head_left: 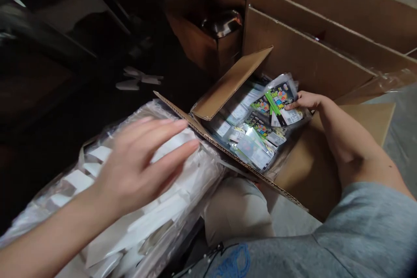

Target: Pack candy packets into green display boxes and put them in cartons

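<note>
My right hand (305, 100) pinches a few flat clear packets (282, 100) with black, green and coloured printing. It holds them over an open cardboard box (228, 89), where more packets of the same look (260, 141) lie loosely piled. My left hand (143, 158), a little blurred, hovers with fingers stretched out and nothing in them. Below it stands a plastic-lined container (182, 200) filled with white strips or card pieces (146, 226). The left fingertips are near the box's raised flap (172, 106); whether they touch it I cannot tell.
Behind the packet box rises a larger cardboard carton (302, 47). Farther back, a smaller open box (208, 47) holds something dark and shiny (224, 24). White scraps (140, 78) lie on the dark floor at left. A box flap (361, 121) spreads under my right arm.
</note>
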{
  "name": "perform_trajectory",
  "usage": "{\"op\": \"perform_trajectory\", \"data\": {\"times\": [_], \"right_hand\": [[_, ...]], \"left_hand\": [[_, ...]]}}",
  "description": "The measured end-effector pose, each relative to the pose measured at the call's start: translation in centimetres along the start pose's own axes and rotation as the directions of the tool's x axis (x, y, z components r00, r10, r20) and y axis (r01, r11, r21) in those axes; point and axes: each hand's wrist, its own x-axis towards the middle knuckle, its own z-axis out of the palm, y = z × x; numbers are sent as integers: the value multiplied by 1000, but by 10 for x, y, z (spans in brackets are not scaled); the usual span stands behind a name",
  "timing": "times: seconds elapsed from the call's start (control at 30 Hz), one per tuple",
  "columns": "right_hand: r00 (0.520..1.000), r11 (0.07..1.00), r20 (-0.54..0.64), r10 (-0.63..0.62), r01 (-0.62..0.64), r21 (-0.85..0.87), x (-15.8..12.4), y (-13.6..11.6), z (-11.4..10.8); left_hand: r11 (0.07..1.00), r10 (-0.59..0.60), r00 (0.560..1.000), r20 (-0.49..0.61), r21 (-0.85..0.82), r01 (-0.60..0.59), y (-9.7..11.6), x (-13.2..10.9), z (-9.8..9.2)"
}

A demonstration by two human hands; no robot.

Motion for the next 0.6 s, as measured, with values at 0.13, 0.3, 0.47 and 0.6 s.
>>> {"op": "perform_trajectory", "data": {"times": [0.13,0.3,0.47,0.6], "right_hand": [[997,995,-74,-26,33,99,-11,-9,-23],[975,958,-166,-149,184,221,-50,-21,-53],[906,848,-244,-346,413,332,-103,-56,-38],[832,668,-236,-501,546,506,-119,-100,17]], "left_hand": [[990,49,998,44,-135,-43,16,48,55],[787,-273,920,280,-484,381,20,101,116],[455,-425,853,302,-743,490,31,148,139],[436,-535,824,188,-774,459,52,174,128]]}}
